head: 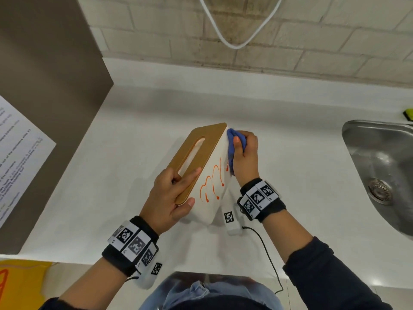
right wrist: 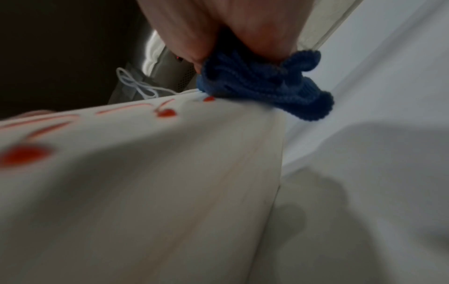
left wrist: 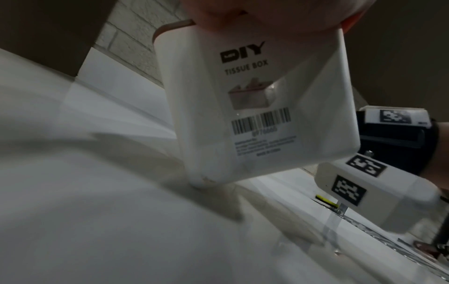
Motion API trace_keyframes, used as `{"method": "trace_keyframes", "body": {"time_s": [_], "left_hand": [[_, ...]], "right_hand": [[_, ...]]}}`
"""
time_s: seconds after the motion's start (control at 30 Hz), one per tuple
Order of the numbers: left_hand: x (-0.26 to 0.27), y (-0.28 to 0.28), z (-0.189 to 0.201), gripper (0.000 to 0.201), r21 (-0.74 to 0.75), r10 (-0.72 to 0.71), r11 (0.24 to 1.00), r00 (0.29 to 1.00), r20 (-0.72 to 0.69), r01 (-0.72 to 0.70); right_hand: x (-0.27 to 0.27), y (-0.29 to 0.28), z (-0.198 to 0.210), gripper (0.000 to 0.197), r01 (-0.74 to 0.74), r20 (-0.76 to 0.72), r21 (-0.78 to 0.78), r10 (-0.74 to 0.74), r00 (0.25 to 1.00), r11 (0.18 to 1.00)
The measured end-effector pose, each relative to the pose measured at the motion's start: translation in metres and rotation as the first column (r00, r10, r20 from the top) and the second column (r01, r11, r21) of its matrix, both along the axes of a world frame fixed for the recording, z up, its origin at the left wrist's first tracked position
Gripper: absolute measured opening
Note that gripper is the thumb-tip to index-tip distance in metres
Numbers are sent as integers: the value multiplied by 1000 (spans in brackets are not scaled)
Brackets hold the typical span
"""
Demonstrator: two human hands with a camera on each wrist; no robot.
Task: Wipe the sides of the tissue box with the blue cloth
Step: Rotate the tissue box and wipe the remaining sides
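Note:
The white tissue box (head: 212,186) with a tan slotted lid stands tilted on the white counter (head: 111,175), orange squiggles across its near side. My left hand (head: 172,195) grips the lid's near end, fingers over the lid and thumb on the side. In the left wrist view the tissue box (left wrist: 262,115) shows its labelled end, tipped on one corner. My right hand (head: 244,157) holds the bunched blue cloth (head: 233,148) against the box's right edge. The right wrist view shows the blue cloth (right wrist: 264,90) pressed at the tissue box (right wrist: 145,173) edge beside an orange mark.
A steel sink (head: 384,166) sits at the right, with a yellow-green item (head: 408,114) behind it. A brown panel (head: 51,86) with a printed sheet (head: 17,153) stands on the left. A white cable (head: 237,30) hangs on the brick wall. A yellow item (head: 20,280) lies below the counter's front edge.

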State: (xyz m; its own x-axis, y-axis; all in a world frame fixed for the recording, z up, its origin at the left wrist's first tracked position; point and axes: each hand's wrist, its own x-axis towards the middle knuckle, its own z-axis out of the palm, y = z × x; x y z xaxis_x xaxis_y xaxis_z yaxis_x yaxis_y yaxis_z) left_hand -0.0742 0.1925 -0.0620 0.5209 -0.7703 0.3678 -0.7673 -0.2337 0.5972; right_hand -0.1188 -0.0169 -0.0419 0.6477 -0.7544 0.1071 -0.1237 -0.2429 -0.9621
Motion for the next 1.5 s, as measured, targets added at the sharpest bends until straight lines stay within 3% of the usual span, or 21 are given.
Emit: {"method": "trace_keyframes", "body": {"time_s": [0.17, 0.37, 0.53, 0.8, 0.93, 0.97, 1.03, 1.13, 1.23, 1.33, 1.4, 1.5], "left_hand": [[4, 4, -3, 58, -93, 34, 995, 998, -59, -40], [-3, -1, -1, 58, -88, 91, 992, 996, 12, -89], [0, 4, -4, 54, -168, 130, 977, 991, -38, -134], [0, 8, -7, 49, -208, 133, 967, 988, -82, -148], [0, 6, -2, 48, -161, 122, 979, 992, -46, -128], [0, 5, -1, 49, -143, 115, 983, 993, -29, -118], [0, 4, 0, 51, -120, 116, 986, 993, -21, -117], [1, 5, 3, 51, -77, 120, 990, 993, -17, -121], [6, 7, 7, 53, 47, 87, 995, 991, 100, -92], [12, 4, 6, 51, 177, -25, 984, 977, 211, -13], [15, 1, 5, 50, 202, -57, 979, 970, 236, 8], [17, -4, 5, 51, 88, 20, 996, 994, 111, -29]], "right_hand": [[-14, 35, 7, 16, -180, 49, -64, 183, 982, 982], [-31, 43, 1, 27, -333, 18, -140, 339, 941, 933], [-45, 64, 5, 30, -529, 73, -250, 561, 825, 811], [-68, 58, 3, 24, -748, -90, -206, 749, 656, 631], [-94, 33, -6, 28, -881, -397, -228, 787, 472, 414], [-101, 24, -8, 26, -891, -476, -215, 753, 454, 400], [-113, 6, -10, 21, -848, -526, -200, 677, 515, 490], [-123, -14, -6, 21, -661, -392, -214, 557, 733, 719], [-128, -24, 2, 23, -488, -289, -169, 430, 855, 856], [-134, -25, 5, 17, -343, -228, -85, 316, 921, 936], [-134, -21, 6, 16, -274, -193, 60, 281, 940, 960], [-131, -15, 9, 22, -217, -213, 223, 264, 941, 950]]}}
